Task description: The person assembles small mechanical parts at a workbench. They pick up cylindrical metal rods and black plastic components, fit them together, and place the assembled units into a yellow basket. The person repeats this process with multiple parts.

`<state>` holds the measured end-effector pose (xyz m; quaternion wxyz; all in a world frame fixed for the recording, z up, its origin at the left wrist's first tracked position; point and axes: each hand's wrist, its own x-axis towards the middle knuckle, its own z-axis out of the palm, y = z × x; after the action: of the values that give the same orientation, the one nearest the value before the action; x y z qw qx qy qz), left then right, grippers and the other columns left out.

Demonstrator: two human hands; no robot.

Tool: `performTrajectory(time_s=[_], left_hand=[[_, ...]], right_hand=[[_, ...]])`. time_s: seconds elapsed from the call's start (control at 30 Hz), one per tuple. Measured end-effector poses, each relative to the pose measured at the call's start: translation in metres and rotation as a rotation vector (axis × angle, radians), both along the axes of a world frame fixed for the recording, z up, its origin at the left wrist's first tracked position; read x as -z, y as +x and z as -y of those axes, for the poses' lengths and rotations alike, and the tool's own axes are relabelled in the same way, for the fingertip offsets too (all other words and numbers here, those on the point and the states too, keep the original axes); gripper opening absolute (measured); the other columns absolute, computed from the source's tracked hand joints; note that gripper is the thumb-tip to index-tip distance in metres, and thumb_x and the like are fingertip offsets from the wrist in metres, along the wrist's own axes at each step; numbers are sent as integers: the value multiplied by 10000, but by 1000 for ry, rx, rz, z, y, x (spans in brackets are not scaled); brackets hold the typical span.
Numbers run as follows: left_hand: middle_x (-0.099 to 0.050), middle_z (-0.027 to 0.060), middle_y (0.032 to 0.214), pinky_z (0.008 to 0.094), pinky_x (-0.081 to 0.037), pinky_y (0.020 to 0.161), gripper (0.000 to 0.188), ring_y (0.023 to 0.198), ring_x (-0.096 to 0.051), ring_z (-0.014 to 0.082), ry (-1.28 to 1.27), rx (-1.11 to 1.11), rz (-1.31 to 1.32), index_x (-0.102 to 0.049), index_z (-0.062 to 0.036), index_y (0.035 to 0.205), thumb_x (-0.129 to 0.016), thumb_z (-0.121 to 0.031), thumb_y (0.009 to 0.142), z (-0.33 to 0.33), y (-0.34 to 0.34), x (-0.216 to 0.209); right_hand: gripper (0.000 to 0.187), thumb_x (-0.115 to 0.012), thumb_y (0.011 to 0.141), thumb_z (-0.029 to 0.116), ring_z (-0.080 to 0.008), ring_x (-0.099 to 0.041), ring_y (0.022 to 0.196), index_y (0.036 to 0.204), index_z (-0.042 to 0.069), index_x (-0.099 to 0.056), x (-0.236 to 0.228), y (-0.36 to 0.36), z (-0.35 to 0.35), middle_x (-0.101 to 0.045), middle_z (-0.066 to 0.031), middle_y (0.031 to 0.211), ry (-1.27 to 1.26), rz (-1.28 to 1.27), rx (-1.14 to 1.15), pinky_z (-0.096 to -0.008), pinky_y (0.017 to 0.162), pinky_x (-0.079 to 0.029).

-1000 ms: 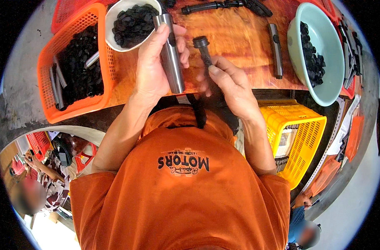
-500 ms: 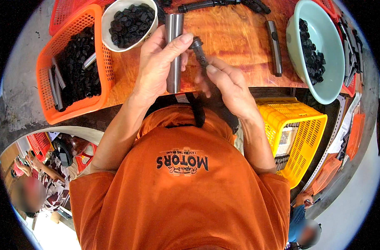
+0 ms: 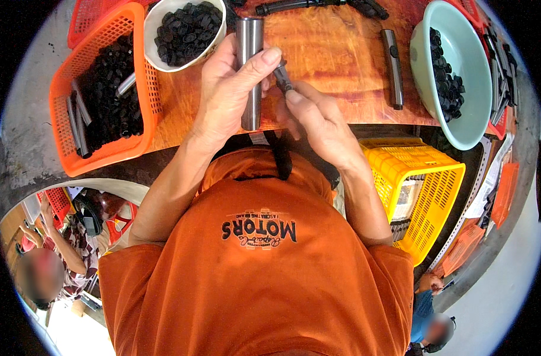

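My left hand is wrapped round a smooth grey metal tube, its thumb lying across the middle. Both tube ends stick out, one away from me and one toward me. Just right of it, my right hand pinches a thin dark rod-like part between thumb and fingers. Its far end is beside my left thumb tip; whether it touches the tube I cannot tell. The rest of the part is hidden by my right hand, whose lower fingers are blurred. The wooden table lies beneath.
An orange basket of black pieces and tubes and a white bowl of black caps stand left. Rightward are a dark tube, a pale blue basin and a yellow crate. Other people sit behind.
My right hand has moved slightly left, closer to the tube. Less of the dark part shows, and its far end has dropped beside my left thumb. The left hand keeps its grip.
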<state>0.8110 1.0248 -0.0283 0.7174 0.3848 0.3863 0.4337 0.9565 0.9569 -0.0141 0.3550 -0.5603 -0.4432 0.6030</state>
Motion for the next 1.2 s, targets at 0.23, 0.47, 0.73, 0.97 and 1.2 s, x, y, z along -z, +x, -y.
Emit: performTrajectory(time_s=[0.23,0.47,0.73,0.97,1.2], left_hand=[[-541,-16,768,190,-433,568,208,637,-507,52,74,-64,-11,-544,-57,969,-692,-161,867,2,1,2],[-529,-23,793,182,-425,584,215,663,-494,40,113,-117,19,-532,-59,980,-690,-146,863,5,2,3],[-525,-32,789,178,-418,581,196,650,-484,35,139,-195,52,-530,-65,975,-681,-112,858,11,5,-1],[-581,22,817,232,-435,568,176,656,-528,77,70,-209,-21,-551,-62,952,-521,-235,955,11,-1,-4],[-441,11,635,276,-354,474,586,533,-433,147,-150,-105,372,-490,-128,768,-342,-678,908,-16,-15,-5]], right_hand=[[298,-396,966,305,-71,-375,567,940,48,-545,8,-3,1,-448,29,672,1,20,9,-235,506,-298],[304,-395,949,324,-53,-347,554,933,52,-529,6,-8,0,-419,46,653,-22,0,36,-229,485,-264],[324,-381,941,307,-132,-408,605,911,15,-518,-5,-15,1,-451,-27,672,-11,0,40,-292,540,-318],[329,-374,940,307,-144,-409,612,902,13,-516,2,-19,2,-450,-37,674,84,16,25,-292,553,-326],[321,-368,939,309,-56,-335,575,928,26,-521,-1,-5,25,-408,38,657,-11,59,25,-229,507,-276]])
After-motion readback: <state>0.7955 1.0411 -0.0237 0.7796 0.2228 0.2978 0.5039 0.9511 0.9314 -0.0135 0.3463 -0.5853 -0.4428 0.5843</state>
